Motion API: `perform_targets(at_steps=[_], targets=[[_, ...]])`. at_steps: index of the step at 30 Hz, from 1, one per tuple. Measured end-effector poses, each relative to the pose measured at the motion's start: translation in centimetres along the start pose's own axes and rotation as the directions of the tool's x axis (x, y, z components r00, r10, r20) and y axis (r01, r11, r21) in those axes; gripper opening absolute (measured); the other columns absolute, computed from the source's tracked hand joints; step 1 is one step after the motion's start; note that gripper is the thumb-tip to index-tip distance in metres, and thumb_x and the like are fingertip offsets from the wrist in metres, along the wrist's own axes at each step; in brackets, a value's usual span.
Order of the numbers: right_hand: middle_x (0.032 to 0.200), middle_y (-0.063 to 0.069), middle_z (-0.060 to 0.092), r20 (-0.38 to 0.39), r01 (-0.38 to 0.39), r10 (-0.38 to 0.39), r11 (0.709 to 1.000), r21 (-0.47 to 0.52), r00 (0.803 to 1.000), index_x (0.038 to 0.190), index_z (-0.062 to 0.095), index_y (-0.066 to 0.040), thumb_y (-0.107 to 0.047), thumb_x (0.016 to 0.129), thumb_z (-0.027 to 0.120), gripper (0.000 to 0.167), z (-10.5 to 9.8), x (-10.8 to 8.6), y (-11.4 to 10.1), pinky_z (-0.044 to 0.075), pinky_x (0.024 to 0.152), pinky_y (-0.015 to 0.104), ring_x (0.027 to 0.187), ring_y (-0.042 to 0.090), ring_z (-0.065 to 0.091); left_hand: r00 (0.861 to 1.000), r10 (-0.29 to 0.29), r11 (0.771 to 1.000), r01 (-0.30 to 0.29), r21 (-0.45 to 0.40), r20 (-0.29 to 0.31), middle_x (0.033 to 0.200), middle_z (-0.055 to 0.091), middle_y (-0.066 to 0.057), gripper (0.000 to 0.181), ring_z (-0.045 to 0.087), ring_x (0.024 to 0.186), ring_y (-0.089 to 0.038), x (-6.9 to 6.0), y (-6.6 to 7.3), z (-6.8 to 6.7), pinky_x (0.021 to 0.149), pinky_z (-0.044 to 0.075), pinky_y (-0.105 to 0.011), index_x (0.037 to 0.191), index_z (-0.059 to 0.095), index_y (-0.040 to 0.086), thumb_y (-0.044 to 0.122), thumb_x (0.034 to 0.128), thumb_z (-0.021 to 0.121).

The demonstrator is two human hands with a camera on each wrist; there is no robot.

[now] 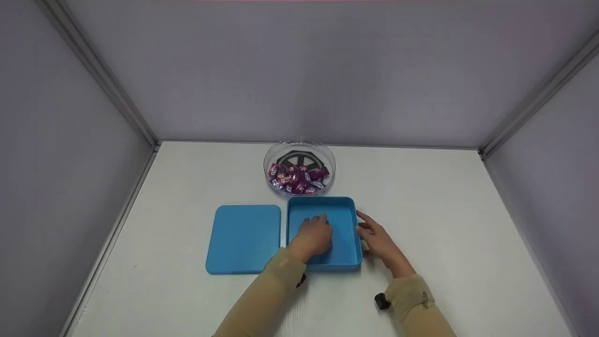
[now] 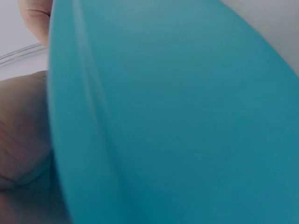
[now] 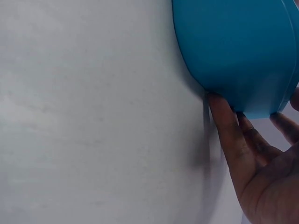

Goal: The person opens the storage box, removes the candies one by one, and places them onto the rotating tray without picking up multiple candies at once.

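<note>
An open blue square box (image 1: 344, 234) stands on the white table, near the middle in the head view. My left hand (image 1: 314, 236) reaches into it over the near left side, fingers bent and tips hidden. In the left wrist view the box's blue wall (image 2: 177, 116) covers much of the left hand (image 2: 23, 135), so whether it holds anything is hidden. Against the outer right side of the box, the right hand (image 1: 381, 243) rests its fingertips. Its extended fingers (image 3: 231, 135) touch the box's wall (image 3: 238, 51) in the right wrist view.
A flat blue square lid (image 1: 243, 238) lies to the left of the box. Behind the box stands a clear round bowl (image 1: 331, 161) with several wrapped candies (image 1: 297, 180) in it. Grey panels (image 1: 327, 70) enclose the table (image 1: 444, 224) at the back and sides.
</note>
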State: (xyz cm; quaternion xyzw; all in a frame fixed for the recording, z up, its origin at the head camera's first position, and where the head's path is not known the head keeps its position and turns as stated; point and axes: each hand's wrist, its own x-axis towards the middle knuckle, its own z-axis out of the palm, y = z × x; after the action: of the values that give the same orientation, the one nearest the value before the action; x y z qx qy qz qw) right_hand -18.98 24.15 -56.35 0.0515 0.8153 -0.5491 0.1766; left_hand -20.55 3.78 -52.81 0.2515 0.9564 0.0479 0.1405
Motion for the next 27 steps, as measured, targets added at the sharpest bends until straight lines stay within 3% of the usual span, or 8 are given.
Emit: perform_targets(at_steps=[7,10,17,21,27], targets=[[0.148,0.019,0.039,-0.001,-0.01,0.01,1.0,0.001,1.0,0.155,0.032,-0.026,-0.027,0.103,0.05,0.055,0.0,-0.1,-0.2,0.054,0.08,0.051,0.124,0.041,0.05,0.994,0.046,0.997,-0.04,0.066,-0.099,0.102,0.061,-0.014,0.019,0.063,0.085,-0.026,-0.4,-0.4,0.2,0.069,0.056,-0.04,0.1,0.074,0.002,0.001,0.0967,0.056],[0.146,0.02,0.04,0.006,0.0,0.0,1.0,0.008,1.0,0.155,0.031,-0.025,-0.026,0.103,0.05,0.056,0.0,-0.1,-0.2,0.054,0.079,0.052,0.124,0.042,0.051,0.989,0.063,0.997,-0.057,0.05,-0.13,0.098,0.065,-0.014,0.018,0.065,0.081,-0.025,-0.5,-0.7,0.3,0.066,0.056,-0.04,0.097,0.074,0.003,0.0,0.0964,0.056],[0.147,0.021,0.039,0.003,0.0,0.0,1.0,0.008,1.0,0.155,0.03,-0.024,-0.025,0.103,0.05,0.056,0.0,-0.2,-0.2,0.053,0.08,0.055,0.125,0.044,0.049,0.987,0.09,0.996,-0.092,-0.009,-0.13,0.086,0.067,-0.012,0.017,0.066,0.079,-0.024,-0.9,-1.1,0.3,0.069,0.055,-0.037,0.095,0.072,0.003,0.001,0.0974,0.055],[0.147,0.02,0.039,0.0,-0.009,0.009,1.0,0.001,1.0,0.155,0.031,-0.026,-0.027,0.103,0.05,0.055,0.1,-0.2,-0.2,0.054,0.08,0.054,0.125,0.044,0.049,0.988,0.089,0.996,-0.087,0.017,-0.123,0.081,0.068,-0.011,0.016,0.067,0.076,-0.024,-0.9,-1.2,0.3,0.065,0.055,-0.037,0.089,0.072,0.004,0.001,0.0956,0.058],[0.147,0.019,0.04,-0.001,-0.009,0.009,1.0,0.006,1.0,0.155,0.031,-0.027,-0.027,0.103,0.05,0.055,0.0,-0.2,-0.2,0.055,0.077,0.051,0.124,0.042,0.05,0.994,0.044,0.995,-0.035,0.094,-0.097,0.077,0.067,-0.008,0.013,0.066,0.071,-0.024,-0.7,-1.0,0.3,0.062,0.055,-0.042,0.086,0.072,0.009,0.006,0.0937,0.062]])
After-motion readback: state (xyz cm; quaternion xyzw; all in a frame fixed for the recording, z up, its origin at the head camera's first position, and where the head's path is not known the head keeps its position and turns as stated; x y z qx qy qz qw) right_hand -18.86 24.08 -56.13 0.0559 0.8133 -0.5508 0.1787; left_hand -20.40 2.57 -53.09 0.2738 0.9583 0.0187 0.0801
